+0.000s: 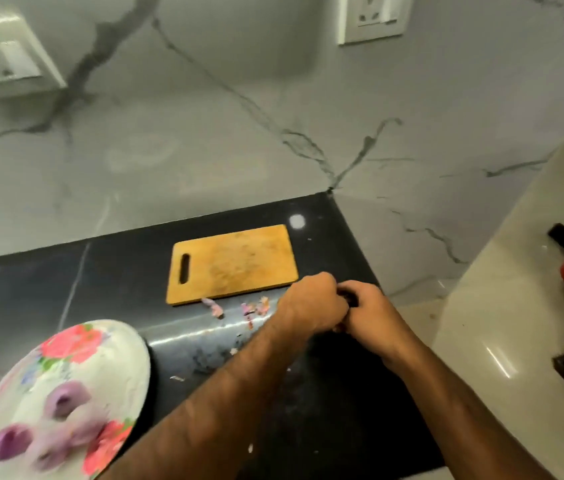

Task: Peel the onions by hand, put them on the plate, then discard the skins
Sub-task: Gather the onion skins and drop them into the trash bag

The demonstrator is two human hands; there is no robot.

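The left grip [311,306] and right grip [367,315] meet over the tabletop [117,289]; both curl their fingers round a small dark thing [349,298] held between them, too hidden to name; skins [254,308] lie just left of the left grip; the board [235,263] sits just behind them; the plate [117,362] with peeled onions [62,403] is far left, nearer the person.

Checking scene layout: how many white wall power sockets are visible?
2 white plastic wall sockets: one upper left on the marble wall, one top right.
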